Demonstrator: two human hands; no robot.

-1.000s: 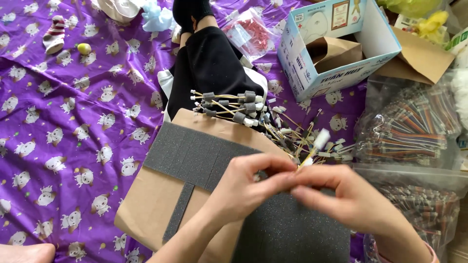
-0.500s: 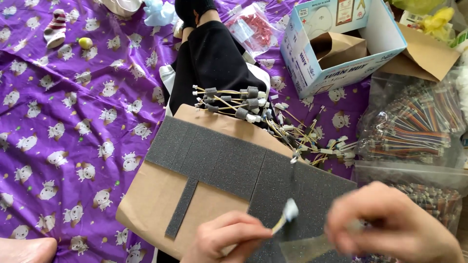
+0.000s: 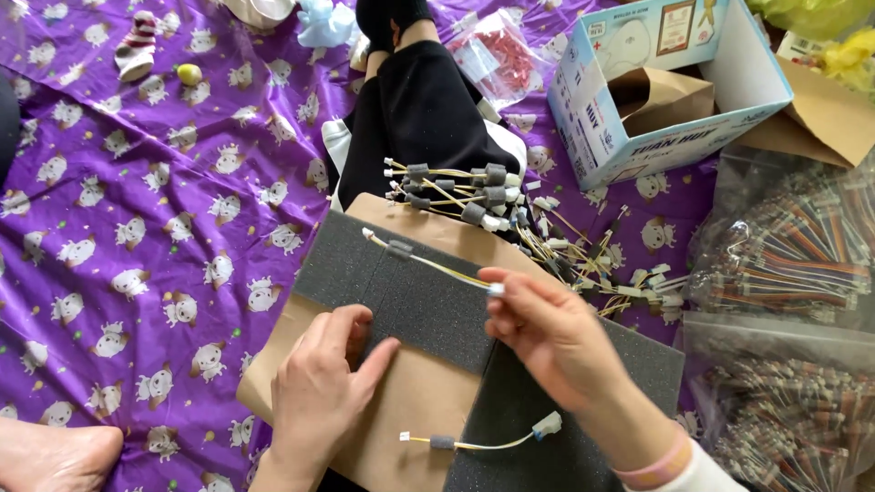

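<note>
My right hand pinches the white connector end of a thin yellow-and-white wire that carries a small grey foam sleeve and lies stretched across a dark grey foam sheet. My left hand rests fingers-down on the foam sheet's near edge and on the brown cardboard beneath it, holding nothing. A second wire with a grey sleeve and white plugs lies loose on the cardboard near my right wrist. A pile of finished wires with grey sleeves sits just beyond the cardboard.
A person's black-clad leg stretches away across the purple patterned sheet. An open blue-and-white box stands at upper right. Clear bags of coloured wires fill the right side. My bare foot shows at lower left.
My hands moved back up from the frame's bottom edge. The right hand carried a wire onto the grey foam and laid it out; the left hand settled on the foam's edge.
</note>
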